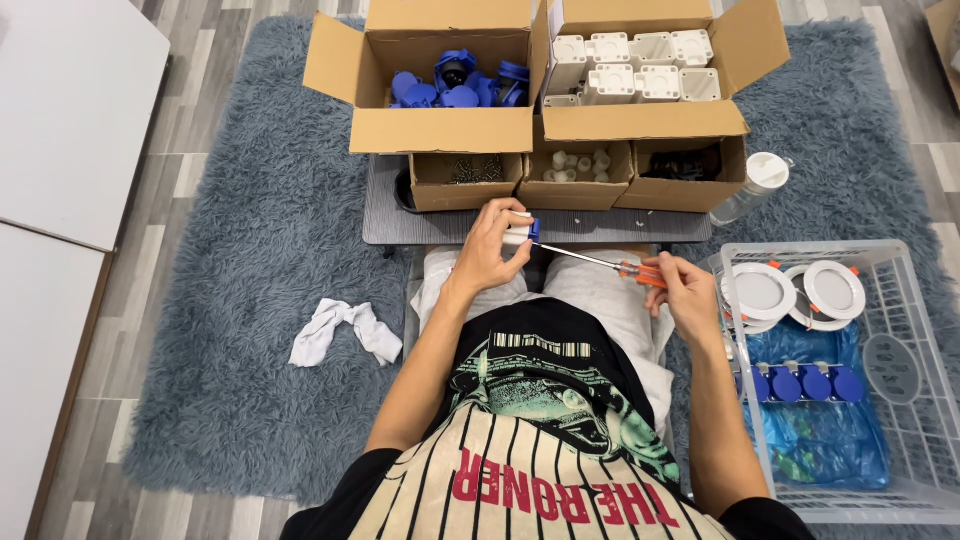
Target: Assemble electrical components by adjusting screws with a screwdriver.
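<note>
My left hand (pixel 488 250) grips a small white and blue socket part (pixel 522 231) just above my lap, at the near edge of a low grey table (pixel 390 225). My right hand (pixel 682 290) holds a screwdriver (pixel 610 265) by its orange handle. The metal shaft runs left and its tip meets the blue side of the part.
Two open cardboard boxes stand on the table: one with blue caps (pixel 455 82), one with white housings (pixel 635 65). Three smaller boxes (pixel 575 172) of screws and small parts sit in front. A clear bottle (pixel 755 185), a wire basket (pixel 905 400) with round white lights and blue pieces, a white cloth (pixel 345 330) on the rug.
</note>
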